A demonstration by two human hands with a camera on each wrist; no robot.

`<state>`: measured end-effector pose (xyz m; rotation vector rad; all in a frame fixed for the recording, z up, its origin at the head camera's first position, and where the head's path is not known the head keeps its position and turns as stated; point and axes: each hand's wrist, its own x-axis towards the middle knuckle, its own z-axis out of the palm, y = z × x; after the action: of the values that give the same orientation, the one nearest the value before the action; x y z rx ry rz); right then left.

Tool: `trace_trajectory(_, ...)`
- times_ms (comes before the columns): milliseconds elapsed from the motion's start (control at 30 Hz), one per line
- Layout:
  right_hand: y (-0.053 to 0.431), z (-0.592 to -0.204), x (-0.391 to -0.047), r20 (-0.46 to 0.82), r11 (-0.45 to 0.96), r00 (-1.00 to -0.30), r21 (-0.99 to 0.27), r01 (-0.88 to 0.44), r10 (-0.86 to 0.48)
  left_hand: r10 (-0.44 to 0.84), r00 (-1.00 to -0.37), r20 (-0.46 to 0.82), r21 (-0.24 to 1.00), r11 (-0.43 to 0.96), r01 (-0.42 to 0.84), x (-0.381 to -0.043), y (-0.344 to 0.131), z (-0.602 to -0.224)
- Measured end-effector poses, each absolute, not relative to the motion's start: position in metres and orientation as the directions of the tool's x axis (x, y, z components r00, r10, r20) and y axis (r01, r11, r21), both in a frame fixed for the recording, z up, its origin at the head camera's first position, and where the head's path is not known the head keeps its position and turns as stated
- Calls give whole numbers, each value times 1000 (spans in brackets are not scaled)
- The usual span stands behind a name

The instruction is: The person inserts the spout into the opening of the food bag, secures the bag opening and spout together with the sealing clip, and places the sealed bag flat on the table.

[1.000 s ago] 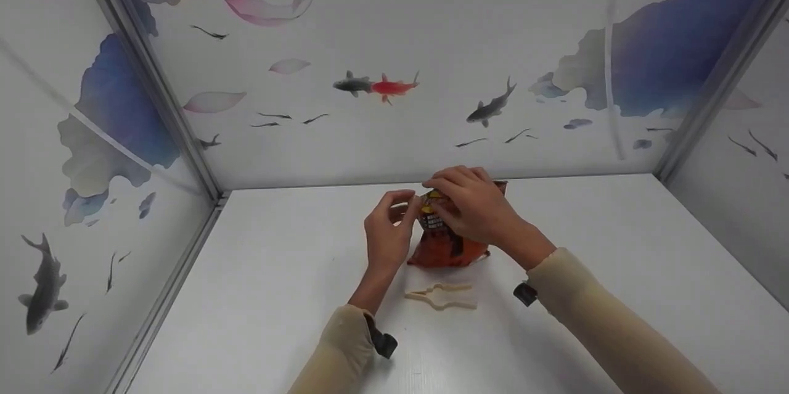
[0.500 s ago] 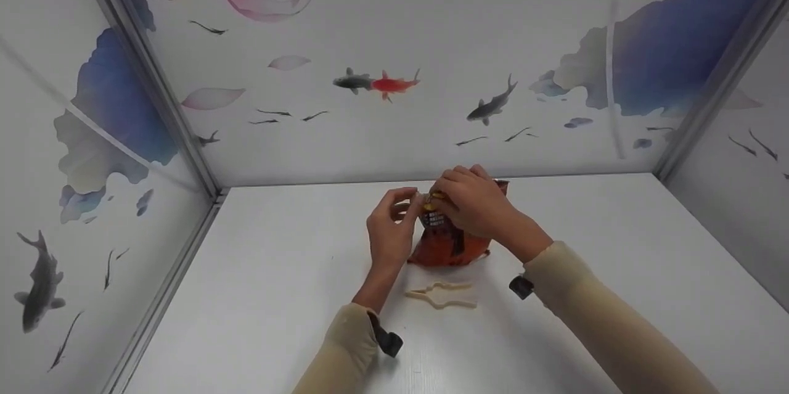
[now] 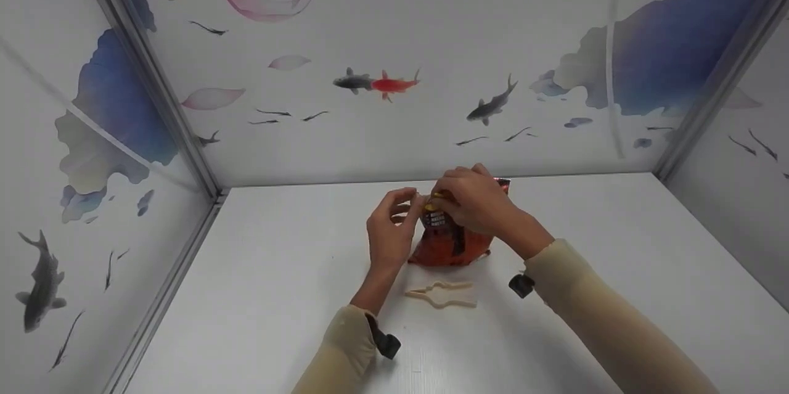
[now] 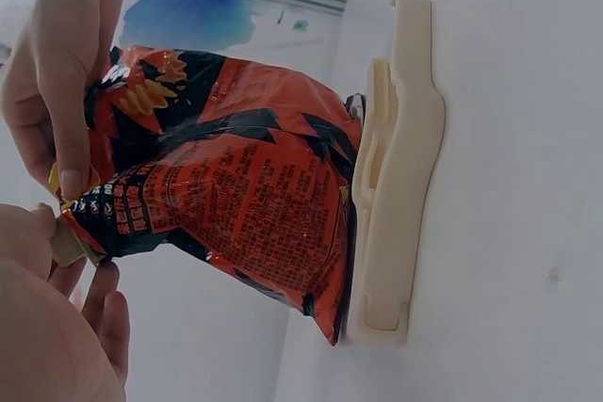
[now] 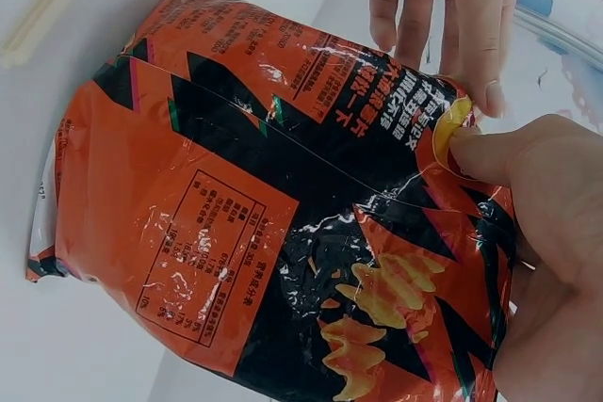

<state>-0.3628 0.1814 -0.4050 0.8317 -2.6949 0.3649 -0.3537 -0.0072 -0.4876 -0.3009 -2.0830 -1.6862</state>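
An orange and black chip bag (image 3: 447,249) stands upright on the table, its top between both hands. My left hand (image 3: 389,230) pinches the upper left corner of the bag with thumb and fingertips. On the other side, my right hand (image 3: 478,200) grips the top edge, fingers over the back and thumb at the front. The right wrist view shows the right thumb (image 5: 490,152) pressing a yellow patch near that edge. A cream plastic clip (image 4: 410,176), its two arms spread in a V, lies on the table just in front of the bag.
The white table (image 3: 259,295) meets a back wall (image 3: 370,147) printed with fish and petals, close behind the bag. Side walls with metal corner posts (image 3: 154,86) enclose the space. A black wrist camera (image 3: 387,344) hangs at the left sleeve.
My right hand has shifted slightly to the right along the bag's top. The left hand keeps its pinch at the corner, and the clip lies where it was.
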Motion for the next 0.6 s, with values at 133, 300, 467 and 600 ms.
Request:
trace_trajectory(133,182,-406,-363,356,800,-786,-148,-582,-505,-108,-890,444,881,235,411,-352,-11,-489)
trace_trajectory(300,183,-407,-363,365,798,-781,-142,-585,-507,-94,-892,441,880,239,410,-350,-16,-491)
trace_trajectory(467,183,-407,-363,357,801,-785,-144,-581,-506,-68,-899,433,878,256,403,-347,-23,-496)
trace_trajectory(600,184,-406,-362,354,801,-789,-151,-579,-503,-25,-915,403,876,301,378,-341,-30,-503)
